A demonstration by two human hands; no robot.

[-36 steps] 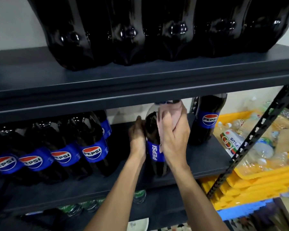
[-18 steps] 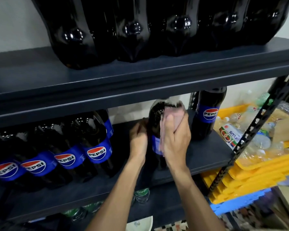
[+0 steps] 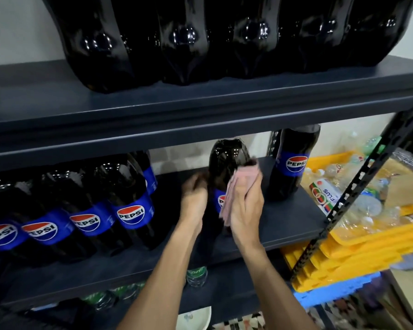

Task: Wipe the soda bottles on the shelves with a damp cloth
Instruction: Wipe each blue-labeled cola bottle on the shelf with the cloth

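A dark Pepsi bottle [image 3: 227, 160] with a blue label stands on the middle shelf [image 3: 284, 225], between my two hands. My left hand [image 3: 194, 198] grips its left side at label height. My right hand [image 3: 246, 206] holds a pink cloth [image 3: 239, 184] against the bottle's right side, over part of the label. The bottle's cap is hidden behind the upper shelf's edge. Another Pepsi bottle [image 3: 293, 163] stands alone to the right. A row of several Pepsi bottles [image 3: 129, 206] fills the shelf's left part.
Large dark bottles [image 3: 188, 39] line the upper shelf [image 3: 153, 110]. A perforated black upright [image 3: 358, 186] bounds the right side. Beyond it, yellow crates [image 3: 367, 244] hold clear plastic bottles. Green bottle tops [image 3: 196, 275] show on the shelf below.
My right hand has slid the pink cloth down from the bottle's neck to its shoulder and label. My left hand has kept its grip on the bottle's left side.
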